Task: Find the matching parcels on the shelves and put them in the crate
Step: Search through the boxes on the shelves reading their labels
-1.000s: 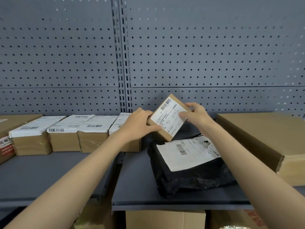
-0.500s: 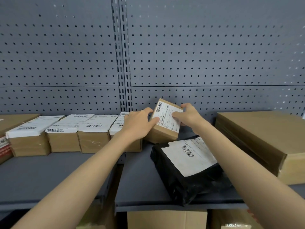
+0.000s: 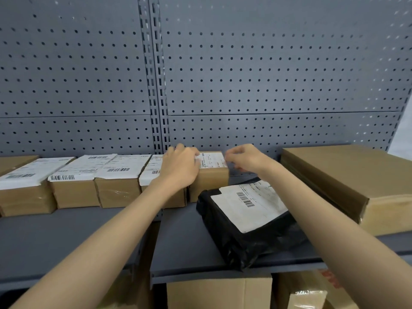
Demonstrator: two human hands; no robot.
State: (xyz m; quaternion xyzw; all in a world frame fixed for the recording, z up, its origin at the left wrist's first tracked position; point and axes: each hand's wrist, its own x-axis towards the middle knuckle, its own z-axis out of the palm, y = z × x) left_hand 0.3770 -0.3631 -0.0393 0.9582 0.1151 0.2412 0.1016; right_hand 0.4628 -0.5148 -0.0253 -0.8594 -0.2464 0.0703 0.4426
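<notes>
The small brown parcel (image 3: 208,175) sat flat on the grey shelf (image 3: 182,237), at the right end of a row of four labelled boxes (image 3: 98,181) and touching the last of them, its white label facing up. The left hand (image 3: 180,169) rested on the parcel's left top edge, fingers curled over it in a light grip, while the right hand (image 3: 245,160) hung just beside its right edge with loosely curled fingers, its grip released. A black mailer bag (image 3: 247,221) lay in front of the parcel, and a large flat carton (image 3: 347,177) stood well to the right.
</notes>
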